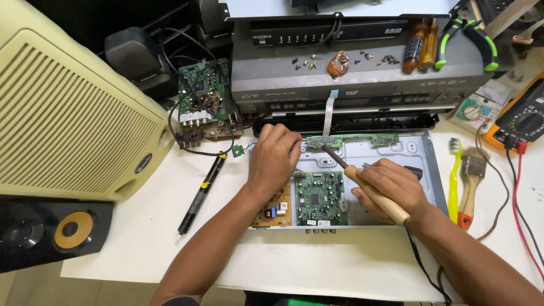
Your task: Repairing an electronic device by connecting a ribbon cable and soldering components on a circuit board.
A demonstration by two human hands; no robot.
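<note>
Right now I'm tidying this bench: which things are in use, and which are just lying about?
In use: wooden-handled soldering iron in right hand; narrow green circuit strip under left hand; open grey metal chassis.

Lying about: yellow toothbrush, wooden paintbrush, green-handled pliers, orange multimeter.

We see a soldering iron (371, 190) with a pale wooden handle and a dark metal shaft, lying at a slant with its tip up and to the left and its black cord trailing off the lower end. The tip meets the left end of a narrow green circuit strip (352, 140). That strip lies level along the rear edge of the open metal chassis (422, 164), with a white ribbon cable rising from it.
</note>
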